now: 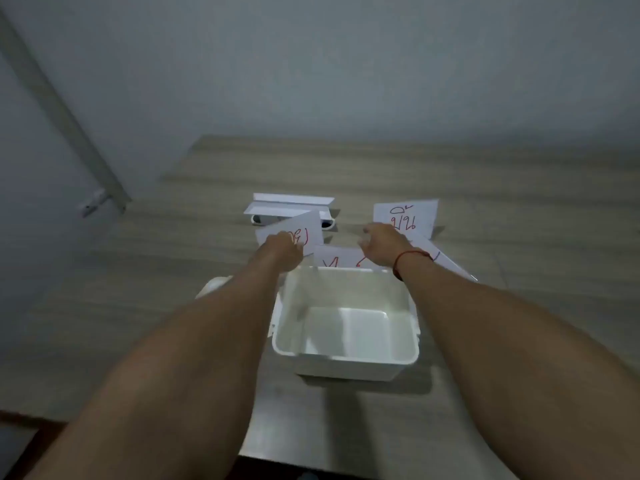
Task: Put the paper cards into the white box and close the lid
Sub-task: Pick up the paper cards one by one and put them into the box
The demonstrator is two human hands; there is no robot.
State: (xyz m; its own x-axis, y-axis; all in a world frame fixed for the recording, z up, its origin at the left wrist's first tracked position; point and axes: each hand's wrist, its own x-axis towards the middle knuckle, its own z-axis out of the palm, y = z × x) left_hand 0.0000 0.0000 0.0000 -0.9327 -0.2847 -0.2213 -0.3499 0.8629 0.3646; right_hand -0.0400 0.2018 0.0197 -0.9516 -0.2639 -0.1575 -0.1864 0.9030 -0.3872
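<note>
Pinching the near edge of a card (294,232), the left hand (284,249) is lifting that card clear of the table (502,174), fingers closed on the paper. Red writing is showing on its face beside the knuckles. The right hand (382,249) is reaching past the box (346,323) with fingers curled downward over more cards; whether it is gripping anything I cannot tell, since the fingertips are hidden behind the hand. A red band is circling its wrist.

The box is sitting open and empty between the forearms, its far rim just under both wrists. One card (341,259) is lying right behind that rim, another (407,214) is lying farther back to the right, and a third (446,261) is poking out under the right wrist toward the table's right side. A white rack (291,206) is standing behind the lifted card. A rounded white piece (211,285) is peeking out left of the left forearm; what it is I cannot tell. Bare tabletop is stretching wide on both sides and toward the back edge.
</note>
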